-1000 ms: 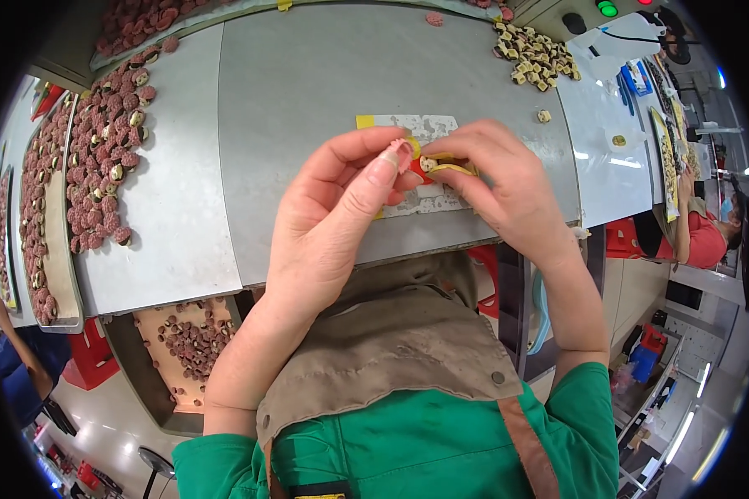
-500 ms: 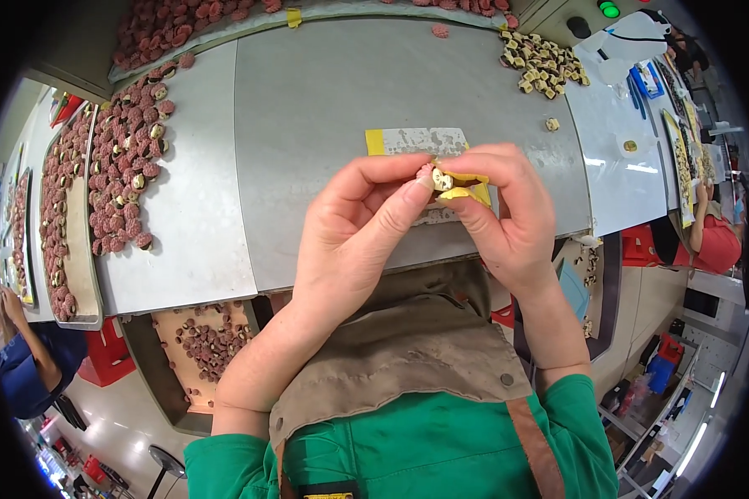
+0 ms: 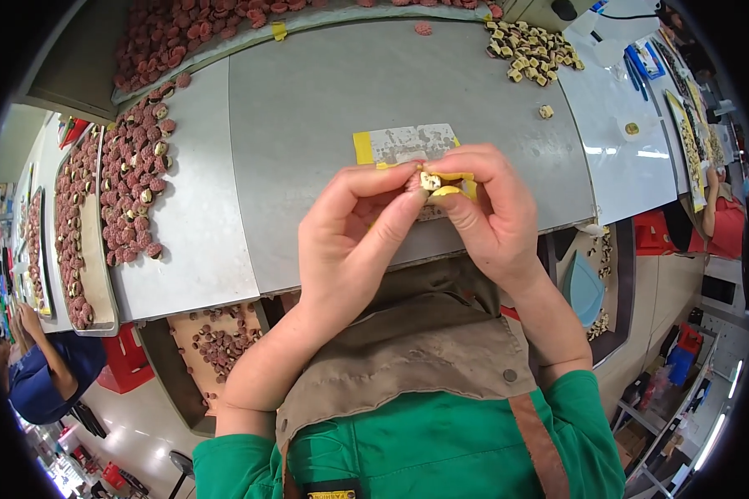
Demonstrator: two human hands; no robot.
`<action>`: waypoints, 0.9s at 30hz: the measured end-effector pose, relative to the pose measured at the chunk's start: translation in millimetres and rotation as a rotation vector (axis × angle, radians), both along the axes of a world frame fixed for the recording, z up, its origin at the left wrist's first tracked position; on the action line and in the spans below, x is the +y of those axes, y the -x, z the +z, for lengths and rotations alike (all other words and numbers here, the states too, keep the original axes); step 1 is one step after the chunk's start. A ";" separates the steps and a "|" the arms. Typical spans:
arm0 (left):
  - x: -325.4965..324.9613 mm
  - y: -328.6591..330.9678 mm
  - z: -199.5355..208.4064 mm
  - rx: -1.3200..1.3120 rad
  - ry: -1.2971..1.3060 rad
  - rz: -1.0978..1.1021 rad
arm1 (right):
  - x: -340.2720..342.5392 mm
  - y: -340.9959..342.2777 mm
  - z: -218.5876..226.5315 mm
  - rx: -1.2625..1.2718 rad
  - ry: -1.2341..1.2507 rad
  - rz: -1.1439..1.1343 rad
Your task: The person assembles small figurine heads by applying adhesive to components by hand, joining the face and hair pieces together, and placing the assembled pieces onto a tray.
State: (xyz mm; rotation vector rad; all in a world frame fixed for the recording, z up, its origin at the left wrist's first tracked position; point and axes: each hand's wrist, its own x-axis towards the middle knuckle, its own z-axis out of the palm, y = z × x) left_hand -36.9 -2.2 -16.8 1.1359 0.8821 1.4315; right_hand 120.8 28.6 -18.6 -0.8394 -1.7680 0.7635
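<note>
Above the near part of the grey table, my two hands meet fingertip to fingertip. My left hand (image 3: 354,220) is closed in a pinch on a small pink bumpy piece (image 3: 412,179). Against it sits a small cream block with dark spots (image 3: 429,180), gripped by the closed thumb and fingers of my right hand (image 3: 491,208). Yellow coverings (image 3: 447,190) show at my right fingertips. My fingers partly hide both pieces. Beneath my hands lies a pale, speckled sheet (image 3: 416,141) with yellow tape at its edge.
Many pink pieces (image 3: 133,175) lie to the left, some in a tray (image 3: 100,312). Cream-and-dark blocks (image 3: 533,54) are heaped at the far right. Below the table edge is a bin (image 3: 166,358) of small pieces. Co-workers (image 3: 54,366) sit at both sides.
Both hands have shifted slightly left in the picture, as has the table. The pink piece and cream block now sit closer together between my fingertips.
</note>
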 end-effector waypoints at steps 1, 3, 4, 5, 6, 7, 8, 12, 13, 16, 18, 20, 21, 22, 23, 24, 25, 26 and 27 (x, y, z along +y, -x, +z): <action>-1.8 1.9 1.6 -0.099 0.105 -0.034 | 0.9 0.3 -0.6 0.005 0.001 -0.002; 1.2 5.0 6.5 -0.105 0.157 -0.076 | 4.8 -1.3 -1.6 -0.121 -0.222 -0.010; 2.8 5.8 8.1 -0.112 0.208 -0.116 | 4.7 -3.7 -2.1 -0.119 -0.222 -0.012; 4.4 7.4 9.8 -0.106 0.208 -0.116 | 4.5 -4.6 -2.9 -0.152 -0.244 -0.017; 6.0 8.8 11.3 -0.116 0.261 -0.138 | 4.2 -4.6 -3.8 -0.185 -0.266 -0.022; 6.9 10.2 12.3 -0.126 0.315 -0.161 | 3.8 -3.4 -5.1 -0.178 -0.266 -0.025; 7.5 10.9 12.8 -0.122 0.315 -0.163 | 3.7 -3.0 -6.6 -0.195 -0.297 -0.028; 5.3 7.8 14.1 -0.083 0.287 -0.168 | 0.0 10.4 -2.3 -0.086 -0.270 -0.115; 3.8 6.2 14.3 -0.032 0.258 -0.155 | 0.5 7.6 -3.8 -0.083 -0.266 -0.121; -2.0 3.9 10.2 -0.021 0.222 -0.163 | 3.1 0.2 -9.1 -0.218 -0.335 0.001; -4.8 -0.7 2.9 0.016 0.142 -0.147 | 1.6 -1.6 -13.3 -0.172 -0.271 0.017; -5.3 -4.9 -4.2 0.129 0.048 -0.122 | 1.9 -2.5 -14.6 -0.169 -0.285 -0.002; -4.6 -6.1 -5.3 0.133 0.053 -0.130 | 2.3 -3.5 -15.3 -0.170 -0.304 -0.018; -3.8 -7.5 -5.5 0.157 0.063 -0.136 | 3.2 -5.1 -15.9 -0.168 -0.298 -0.026; -3.2 -8.3 -5.4 0.181 0.073 -0.138 | 4.7 -5.9 -16.0 -0.163 -0.305 -0.016; -2.3 -9.8 -5.4 0.184 0.077 -0.141 | 5.7 -6.9 -16.9 -0.158 -0.314 -0.006; -1.2 -11.5 -5.4 0.193 0.089 -0.148 | 5.9 -7.7 -18.8 -0.156 -0.312 -0.009; 0.2 -12.2 -4.8 0.202 0.097 -0.152 | 6.4 -7.4 -20.3 -0.144 -0.320 -0.022; 1.2 -12.2 -4.8 0.205 0.094 -0.151 | 7.2 -6.5 -21.0 -0.133 -0.329 -0.033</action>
